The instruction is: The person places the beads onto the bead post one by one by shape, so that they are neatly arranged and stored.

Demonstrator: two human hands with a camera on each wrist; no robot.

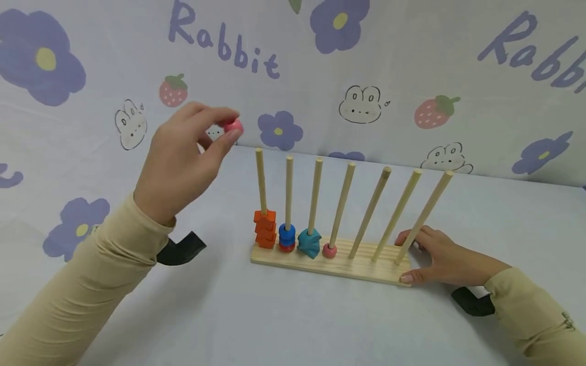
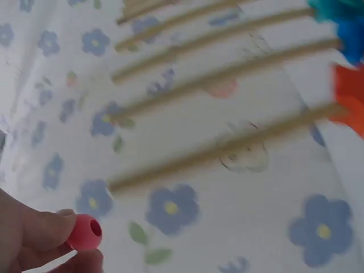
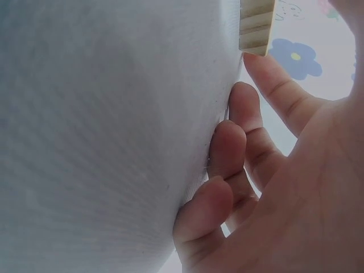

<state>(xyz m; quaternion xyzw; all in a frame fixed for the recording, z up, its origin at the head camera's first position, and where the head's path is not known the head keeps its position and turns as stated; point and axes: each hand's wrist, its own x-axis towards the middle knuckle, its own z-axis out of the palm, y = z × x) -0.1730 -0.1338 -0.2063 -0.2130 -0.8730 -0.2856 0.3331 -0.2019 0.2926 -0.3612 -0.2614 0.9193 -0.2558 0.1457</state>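
Raised above and left of the pegs, my left hand [image 1: 180,157] pinches a round pink bead [image 1: 233,126] between thumb and fingertips; the bead's hole shows in the left wrist view. A wooden peg board [image 1: 293,263] with several upright pegs lies on the table. My right hand [image 1: 446,258] holds its right end, thumb at the front edge and fingers behind. From the left, the pegs carry orange star-like pieces [image 1: 265,229], blue discs [image 1: 287,234] over a red disc [image 1: 287,248], twisted teal pieces [image 1: 309,243], and another pink bead [image 1: 329,250]. The three rightmost pegs are bare.
White cloth [image 1: 284,315] covers the table. Behind it hangs a backdrop [image 1: 302,91] printed with flowers, rabbits and strawberries. A dark strap end [image 1: 182,249] sticks out by the left wrist and a second black piece [image 1: 473,302] by the right wrist.
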